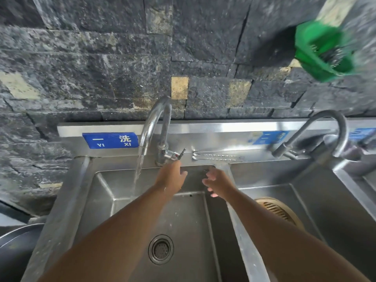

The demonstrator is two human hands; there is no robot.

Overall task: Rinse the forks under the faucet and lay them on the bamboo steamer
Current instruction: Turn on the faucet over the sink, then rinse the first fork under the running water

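Observation:
A chrome faucet [156,123] runs a stream of water [139,167] into the left steel sink [97,200]. My left hand [172,177] reaches up just under the faucet's lever handle [180,154], fingers loosely curled, holding nothing. My right hand [216,182] hovers over the sink's back right corner with fingers spread and empty. Two thin metal utensils [215,156] lie side by side on the ledge behind the sinks, right of the handle; their ends are too small to make out. The bamboo steamer [278,210] sits in the right sink, partly hidden by my right forearm.
A second faucet [325,135] arches over the right sink [335,220]. A green basket [323,51] hangs on the dark stone wall at upper right. The left sink's drain [160,249] lies between my forearms. A dark round pan [16,247] sits at far left.

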